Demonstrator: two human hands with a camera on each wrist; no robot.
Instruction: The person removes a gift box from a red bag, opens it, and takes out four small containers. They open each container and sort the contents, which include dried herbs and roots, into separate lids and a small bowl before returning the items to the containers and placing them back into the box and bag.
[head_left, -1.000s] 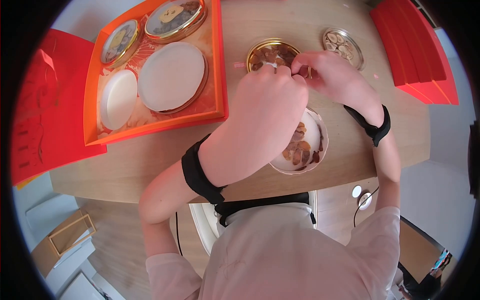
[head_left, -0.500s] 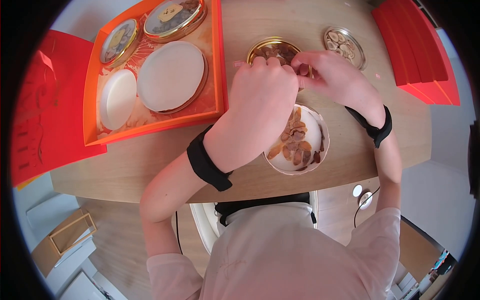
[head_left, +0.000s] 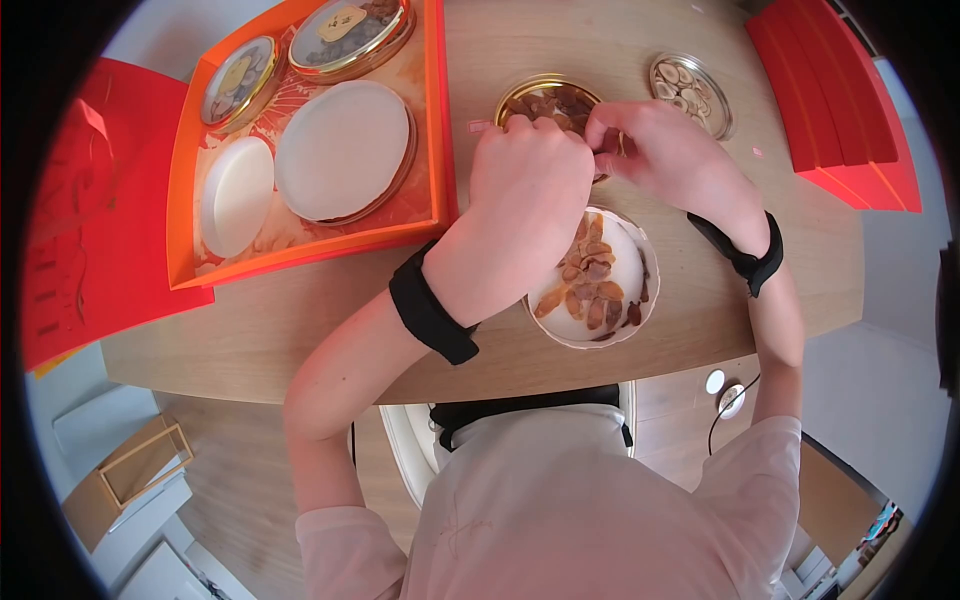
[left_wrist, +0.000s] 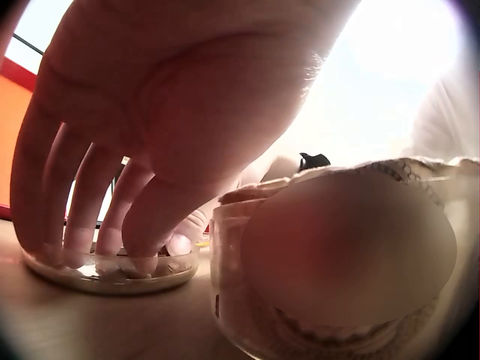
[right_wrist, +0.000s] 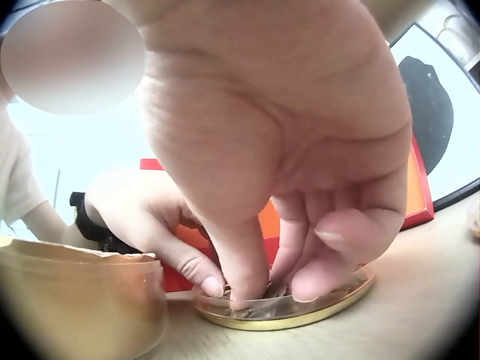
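In the head view my left hand [head_left: 535,185] reaches over the near side of a round gold-rimmed dish [head_left: 505,100] that holds brown dried slices [head_left: 550,104]. Its fingers [left_wrist: 86,206] point down inside the rim in the left wrist view. From the other side, my right hand [head_left: 665,145] comes to the same dish, thumb and fingers lowered among the slices in the right wrist view. The two thumbs are close together there. Whether either hand pinches a slice I cannot tell. Nearer the body stands a round white-topped tub [head_left: 625,255] with orange-brown slices laid on its top.
An orange-red box [head_left: 440,150] on the left holds two gold-rimmed tins [head_left: 350,40] and two white round pieces [head_left: 343,150]. At the back right sits a clear dish [head_left: 690,90] of pale slices. Red boxes [head_left: 820,100] stand at the table's right edge.
My left hand has shifted slightly left, so more of the tub's slices show. The right hand stays at the dish, with small finger movements.
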